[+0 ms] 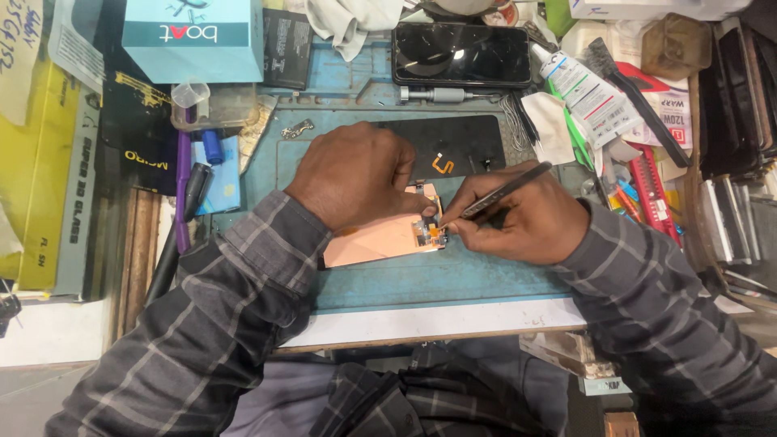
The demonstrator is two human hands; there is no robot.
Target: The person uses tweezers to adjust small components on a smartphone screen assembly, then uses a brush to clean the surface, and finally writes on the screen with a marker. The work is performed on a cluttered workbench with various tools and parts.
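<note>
Workbench, head view. Left hand (pixel 356 174): loosely curled, knuckles up, pressing down on the copper-coloured panel (pixel 376 241), which lies flat on the blue work mat (pixel 421 279) near the mat's middle, its right end carrying a small connector area with dark and gold parts. Right hand (pixel 526 222): fingers pressed together in a pinch on slim metal tweezers (pixel 498 194), held slanted, tips touching the panel's right end just beside the left hand's fingertips. Both forearms in grey checked sleeves (pixel 227 324). Behind the hands, on the mat: a black rectangular panel (pixel 453 146) with an orange mark, partly hidden by the left hand. Farther back: a dark smartphone (pixel 461 53), screen up, with a metal screwdriver handle (pixel 437 95) just in front of it. Right of these: a white tube (pixel 587 93) and a black brush (pixel 635 97). Left: a light blue box (pixel 194 36), a purple pen (pixel 183 186), yellow packaging (pixel 40 178).
</note>
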